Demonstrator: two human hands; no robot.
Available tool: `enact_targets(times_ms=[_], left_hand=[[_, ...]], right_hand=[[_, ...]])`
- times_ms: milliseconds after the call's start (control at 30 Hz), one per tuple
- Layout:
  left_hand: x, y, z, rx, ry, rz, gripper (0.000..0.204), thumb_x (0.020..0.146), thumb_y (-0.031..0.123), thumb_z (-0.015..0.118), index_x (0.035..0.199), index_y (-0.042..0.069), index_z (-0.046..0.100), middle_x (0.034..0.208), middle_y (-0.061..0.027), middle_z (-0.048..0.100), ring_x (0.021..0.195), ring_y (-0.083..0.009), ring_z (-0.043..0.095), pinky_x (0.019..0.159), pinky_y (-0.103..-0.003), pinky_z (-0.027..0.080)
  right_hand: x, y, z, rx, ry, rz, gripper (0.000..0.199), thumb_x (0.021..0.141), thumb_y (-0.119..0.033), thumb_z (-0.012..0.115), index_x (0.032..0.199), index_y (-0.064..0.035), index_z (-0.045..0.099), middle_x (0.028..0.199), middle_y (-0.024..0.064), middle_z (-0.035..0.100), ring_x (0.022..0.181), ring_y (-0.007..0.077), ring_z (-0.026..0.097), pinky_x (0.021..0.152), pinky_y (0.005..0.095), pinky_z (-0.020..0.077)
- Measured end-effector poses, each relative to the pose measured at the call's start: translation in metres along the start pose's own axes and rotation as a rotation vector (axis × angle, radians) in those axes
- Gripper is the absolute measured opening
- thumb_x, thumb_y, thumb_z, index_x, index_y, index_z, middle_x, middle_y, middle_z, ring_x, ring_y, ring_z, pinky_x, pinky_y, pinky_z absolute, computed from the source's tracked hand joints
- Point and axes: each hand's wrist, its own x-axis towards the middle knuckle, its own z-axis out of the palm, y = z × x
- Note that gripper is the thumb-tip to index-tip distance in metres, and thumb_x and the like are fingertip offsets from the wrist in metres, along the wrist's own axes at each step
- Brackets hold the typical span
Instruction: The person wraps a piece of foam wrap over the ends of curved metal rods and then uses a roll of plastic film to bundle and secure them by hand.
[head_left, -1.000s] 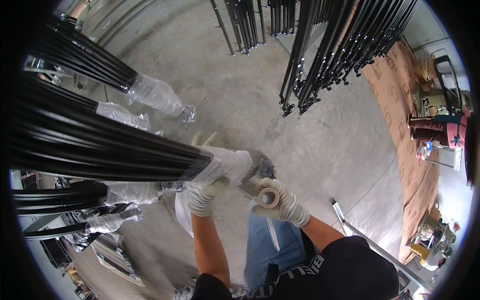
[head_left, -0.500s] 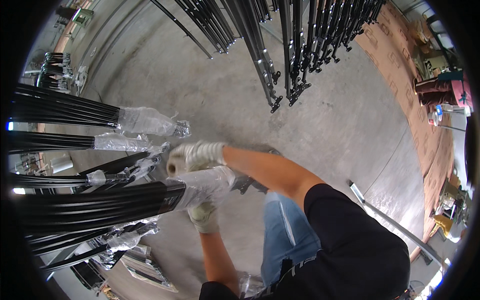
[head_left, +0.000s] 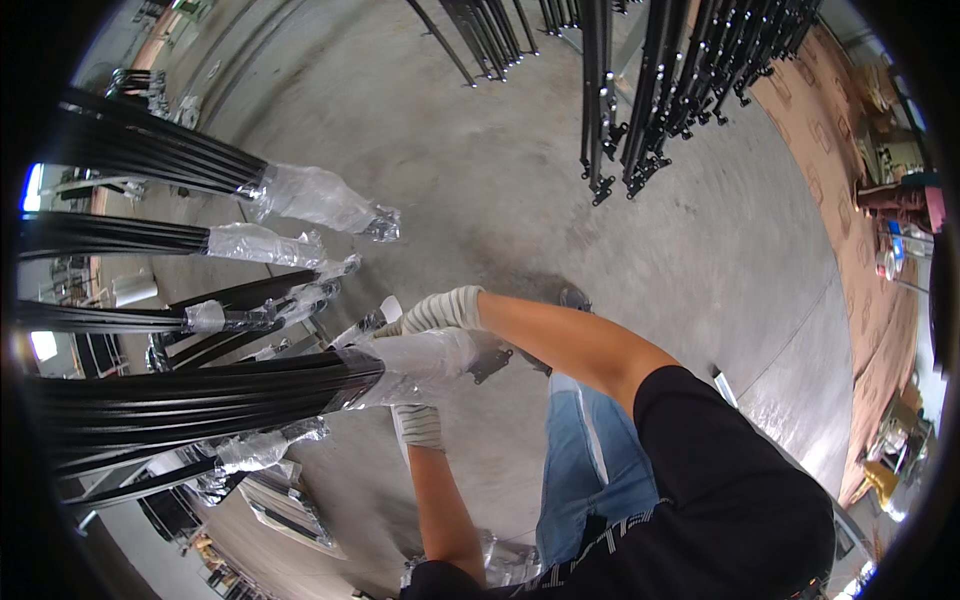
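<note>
A thick bundle of black metal tubes [head_left: 210, 405] reaches in from the left, its near end wrapped in clear plastic film [head_left: 430, 360]. My right hand [head_left: 438, 312], in a pale striped glove, curls against the far side of that wrapped end. A pale piece [head_left: 388, 309] shows at its fingertips, its kind unclear. On the near side, my left hand [head_left: 420, 426], gloved too, reaches up under the bundle. Its fingers are hidden, and a white straight-edged piece [head_left: 402, 437] lies along it. Dark brackets [head_left: 492, 366] stick out past the film.
More tube bundles with film-wrapped ends [head_left: 318, 198] lie to the left, on both sides of mine. Black tubes with brackets [head_left: 600, 185] stand at the far side. Brown printed sheeting [head_left: 815, 150] covers the floor at right. A metal bar [head_left: 724, 388] lies near my right shoulder.
A roll with a round hollow core showed at my right hand earlier; that core end is no longer visible. My right hand has shifted slightly right, and my left hand lies further under the bundle.
</note>
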Motion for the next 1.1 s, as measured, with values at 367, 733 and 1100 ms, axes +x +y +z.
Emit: enact_targets(times_ms=[367,733,1100], left_hand=[[-0.023,0.011,0.059,-0.016,0.129,0.151,0.056,0.068,0.017,0.066,0.115,0.004,0.038,0.111,-0.0082,0.047,0.099,-0.0211,0.048,0.084,-0.034,0.041],[-0.052,0.0,0.071,-0.059,0.264,0.183,0.058,0.066,0.009,0.067,0.114,0.003,0.035,0.108,-0.0077,0.048,0.098,-0.0166,0.048,0.083,-0.029,0.041],[-0.082,0.064,0.066,0.061,0.213,0.196,0.035,0.065,-0.004,0.061,0.097,0.003,0.049,0.087,-0.0036,0.054,0.079,-0.0108,0.052,0.068,-0.024,0.043]], right_hand=[[-0.03,0.036,0.019,-0.165,0.688,-0.236,0.04,0.073,-0.014,0.059,0.111,-0.0125,0.048,0.107,0.0046,0.051,0.098,0.015,0.048,0.088,0.0267,0.0357],[-0.07,0.052,0.094,-0.174,0.9,-0.611,0.041,0.074,-0.014,0.056,0.113,-0.005,0.047,0.105,0.0115,0.05,0.102,0.0229,0.047,0.088,0.0314,0.0358],[-0.035,0.073,0.074,-1.071,1.12,-0.508,0.063,0.055,-0.01,0.072,0.111,-0.0072,0.042,0.093,0.0115,0.052,0.084,0.0262,0.053,0.074,0.0335,0.0438]])
